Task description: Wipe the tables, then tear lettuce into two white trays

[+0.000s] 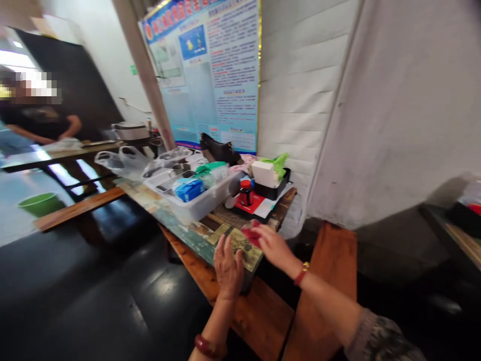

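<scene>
My right hand (273,245) has its fingers closed on a small crumpled red cloth (251,234) at the near end of the patterned wooden table (216,234). My left hand (228,265) is at the table's front corner, fingers stretched out, with nothing in it. Whether its palm touches the tabletop I cannot tell. Beyond the right hand stands a dark jar with a red lid (246,193) on a red and white sheet (255,205).
A white plastic bin (199,205) holds a blue packet (189,189) and other items. Behind the jar is a black box (276,186) with a white carton. Wooden benches (334,271) flank the table. A person (41,118) stands at another table, far left, near a green bucket (41,203).
</scene>
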A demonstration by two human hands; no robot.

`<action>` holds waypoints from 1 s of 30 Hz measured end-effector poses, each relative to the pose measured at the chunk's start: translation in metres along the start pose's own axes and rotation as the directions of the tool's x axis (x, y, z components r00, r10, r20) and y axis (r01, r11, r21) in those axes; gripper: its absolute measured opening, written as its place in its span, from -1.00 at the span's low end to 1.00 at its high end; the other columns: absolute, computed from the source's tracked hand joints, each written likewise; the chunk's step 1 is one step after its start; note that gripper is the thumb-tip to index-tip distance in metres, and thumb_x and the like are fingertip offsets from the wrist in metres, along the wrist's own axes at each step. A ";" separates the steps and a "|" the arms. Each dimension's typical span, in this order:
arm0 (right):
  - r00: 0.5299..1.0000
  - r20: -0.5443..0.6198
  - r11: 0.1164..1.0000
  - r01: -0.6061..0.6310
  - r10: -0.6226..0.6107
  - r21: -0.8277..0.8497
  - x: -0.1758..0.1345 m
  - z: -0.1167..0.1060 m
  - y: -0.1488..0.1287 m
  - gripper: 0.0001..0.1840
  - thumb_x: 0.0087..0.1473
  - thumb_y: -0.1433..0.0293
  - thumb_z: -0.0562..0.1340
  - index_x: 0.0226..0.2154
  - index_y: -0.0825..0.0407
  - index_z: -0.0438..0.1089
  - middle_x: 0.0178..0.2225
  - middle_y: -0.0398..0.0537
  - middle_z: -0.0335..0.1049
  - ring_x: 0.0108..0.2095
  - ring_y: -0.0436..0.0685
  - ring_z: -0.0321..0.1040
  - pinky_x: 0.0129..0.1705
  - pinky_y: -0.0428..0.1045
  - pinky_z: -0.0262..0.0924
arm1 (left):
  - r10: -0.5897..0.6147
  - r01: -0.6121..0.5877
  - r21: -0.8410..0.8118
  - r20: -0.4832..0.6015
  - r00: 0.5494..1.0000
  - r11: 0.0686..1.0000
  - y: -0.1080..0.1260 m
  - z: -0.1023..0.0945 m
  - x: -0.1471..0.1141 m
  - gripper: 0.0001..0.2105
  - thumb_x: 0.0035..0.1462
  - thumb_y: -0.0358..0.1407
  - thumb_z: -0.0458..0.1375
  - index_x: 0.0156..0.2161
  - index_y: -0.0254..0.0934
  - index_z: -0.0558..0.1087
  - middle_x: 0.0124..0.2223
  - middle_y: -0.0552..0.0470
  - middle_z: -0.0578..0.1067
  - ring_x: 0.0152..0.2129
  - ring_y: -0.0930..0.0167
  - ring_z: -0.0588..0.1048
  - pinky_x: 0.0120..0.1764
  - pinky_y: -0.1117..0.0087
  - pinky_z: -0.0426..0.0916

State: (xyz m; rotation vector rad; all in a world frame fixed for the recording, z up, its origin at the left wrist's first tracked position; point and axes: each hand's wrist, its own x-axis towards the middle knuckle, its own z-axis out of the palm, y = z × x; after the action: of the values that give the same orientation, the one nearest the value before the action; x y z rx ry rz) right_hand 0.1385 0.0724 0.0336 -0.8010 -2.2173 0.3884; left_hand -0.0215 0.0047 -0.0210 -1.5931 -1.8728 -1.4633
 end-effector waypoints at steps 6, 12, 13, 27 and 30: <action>0.993 0.078 0.993 0.090 -0.084 -0.071 -0.036 0.051 -0.036 -0.67 0.23 0.40 0.08 0.03 -0.02 0.35 -0.02 0.01 0.42 0.00 0.15 0.31 0.11 0.13 0.16 | 0.043 -0.044 0.030 0.049 0.998 0.999 0.000 0.001 0.005 -0.54 0.27 -0.19 -0.06 0.24 -0.26 0.15 0.23 -0.23 0.25 0.19 0.13 0.22 0.17 -0.05 0.14; 0.969 0.113 0.975 0.214 -0.220 0.068 -0.061 0.026 -0.030 -0.62 0.23 0.43 0.07 0.09 -0.09 0.30 0.01 -0.05 0.41 0.04 0.09 0.29 0.09 0.03 0.16 | 0.166 -0.176 0.070 0.128 0.978 0.982 -0.001 -0.005 0.003 -0.51 0.28 -0.24 -0.08 0.29 -0.25 0.08 0.24 -0.21 0.25 0.18 0.18 0.23 0.17 -0.01 0.17; 0.961 0.129 0.968 0.238 -0.246 0.073 -0.057 0.019 -0.020 -0.64 0.24 0.43 0.06 0.06 -0.10 0.32 0.02 -0.07 0.41 0.05 0.08 0.29 0.09 0.03 0.16 | 0.164 -0.176 0.082 0.134 0.977 0.981 -0.001 -0.005 0.003 -0.51 0.28 -0.23 -0.08 0.28 -0.26 0.09 0.24 -0.21 0.25 0.18 0.18 0.23 0.17 0.00 0.18; 0.715 -0.372 0.799 -0.458 0.592 0.390 0.019 -0.070 0.185 -0.54 0.15 0.37 0.00 0.05 0.09 0.37 -0.50 -0.09 0.51 -0.35 0.12 0.48 -0.14 0.07 0.36 | 0.283 -0.369 0.241 0.327 0.902 0.897 0.006 0.000 0.011 -0.49 0.21 -0.20 0.03 0.26 -0.21 0.18 0.26 -0.21 0.26 0.20 0.10 0.22 0.17 -0.11 0.14; 0.714 -0.455 0.846 -0.427 0.532 0.319 0.044 -0.074 0.211 -0.58 0.13 0.38 0.03 -0.01 0.06 0.41 -0.14 0.02 0.54 -0.10 0.15 0.45 0.02 0.11 0.29 | 0.398 -0.518 0.238 0.410 0.821 0.822 0.013 -0.001 0.016 -0.44 0.18 -0.24 0.05 0.30 -0.13 0.13 0.30 -0.16 0.22 0.24 0.09 0.18 0.21 -0.14 0.05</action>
State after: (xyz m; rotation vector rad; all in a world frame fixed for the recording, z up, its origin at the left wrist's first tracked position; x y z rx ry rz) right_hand 0.2593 0.2637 0.0042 -1.2187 -1.4069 0.5453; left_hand -0.0167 0.0113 -0.0024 -2.0265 -1.6041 -0.6413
